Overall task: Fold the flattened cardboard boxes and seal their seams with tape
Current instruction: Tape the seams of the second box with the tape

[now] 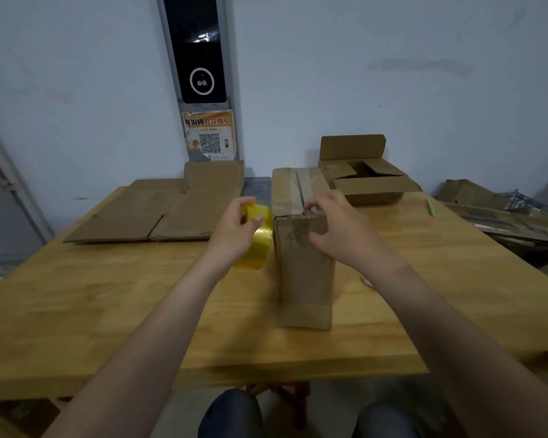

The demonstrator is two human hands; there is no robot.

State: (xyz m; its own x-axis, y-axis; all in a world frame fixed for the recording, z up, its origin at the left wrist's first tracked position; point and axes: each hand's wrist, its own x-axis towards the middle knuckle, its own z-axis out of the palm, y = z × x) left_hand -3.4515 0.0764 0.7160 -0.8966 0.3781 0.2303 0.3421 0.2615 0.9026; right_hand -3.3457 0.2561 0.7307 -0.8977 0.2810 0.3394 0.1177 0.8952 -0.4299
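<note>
A folded cardboard box (301, 273) stands upright in the middle of the wooden table (108, 311), its top flaps closed along a centre seam. My left hand (238, 229) grips a yellow roll of tape (258, 245) just left of the box's near top corner. My right hand (336, 229) rests on that near top edge, with its fingertips pinching at the seam end where tape lies over the corner. A stack of flattened boxes (159, 213) lies at the back left of the table.
An open-topped cardboard box (370, 181) sits at the back right. A green pen (430, 207) lies near the right edge. More flattened cardboard (500, 210) is piled off the table to the right. The wall with a mounted device stands close behind.
</note>
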